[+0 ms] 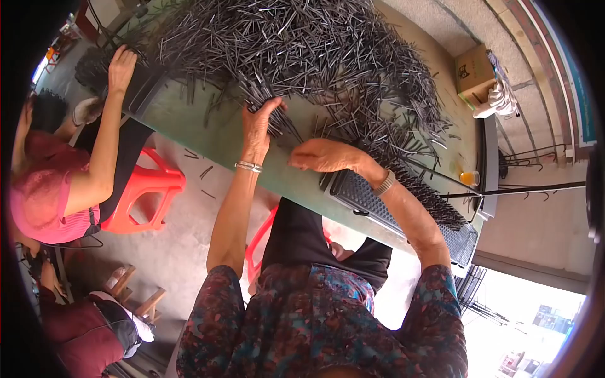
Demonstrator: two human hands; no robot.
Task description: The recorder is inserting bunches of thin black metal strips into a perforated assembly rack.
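Observation:
My left hand [256,129], with a silver bangle at its wrist, is wrapped round a bundle of thin dark rods [253,89] over the table's near edge. Close by on the right, my right hand [324,155] has its fingers curled together. Whatever those fingers hold, if anything, is hidden. A large heap of loose dark rods [296,38] covers the far part of the green table top [179,116]. Below my right wrist lies a black perforated tray [362,192], and many short rods [435,195] stand upright in rows along it.
A co-worker's raised arm [107,138] reaches to the table at the left, beside a red plastic stool [142,192]. Another person in dark red [82,334] is at the lower left. A cardboard box [474,75], white gloves [498,101] and a small orange cup [469,178] are at the right.

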